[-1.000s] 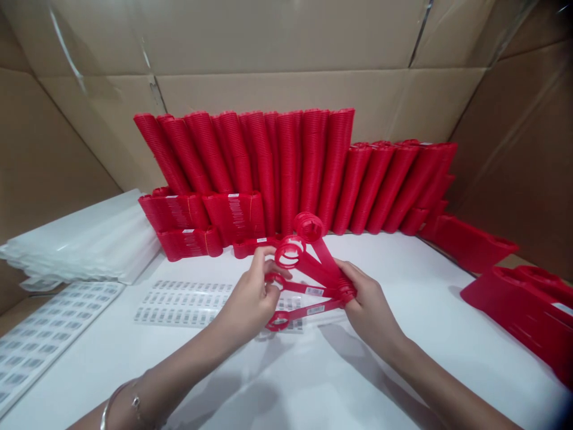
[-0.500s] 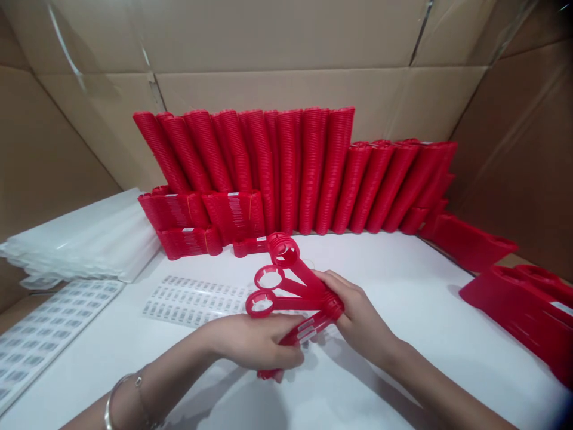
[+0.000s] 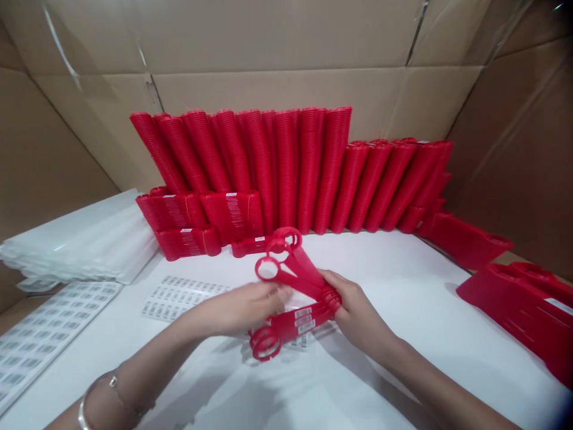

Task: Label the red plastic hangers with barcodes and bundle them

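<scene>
My right hand (image 3: pixel 356 304) is closed around one end of a fanned bunch of red plastic pieces (image 3: pixel 304 269), flat strips with a ring at each end. The lower strips carry small white barcode labels (image 3: pixel 305 321), and their free rings point toward me. Other strips spread away from me, above. Over the gap in the fan is my left hand (image 3: pixel 255 307), its fingers smeared by motion, so I cannot make out a grip. Partly behind my left wrist, a sheet of barcode stickers (image 3: pixel 179 295) lies on the white table.
Tall stacks of red pieces (image 3: pixel 286 173) line the back, with shorter banded bundles (image 3: pixel 188 242) at their left. Clear plastic bags (image 3: pixel 89 239) and more sticker sheets (image 3: pixel 49 340) lie at left. Further red stacks (image 3: pixel 510 310) are at right. Cardboard walls (image 3: pixel 304 89) enclose the table.
My left hand has moved up and away from the lower strips, which now swing free with their labels showing. Fewer strips stand in the upper fan. My right hand keeps its hold.
</scene>
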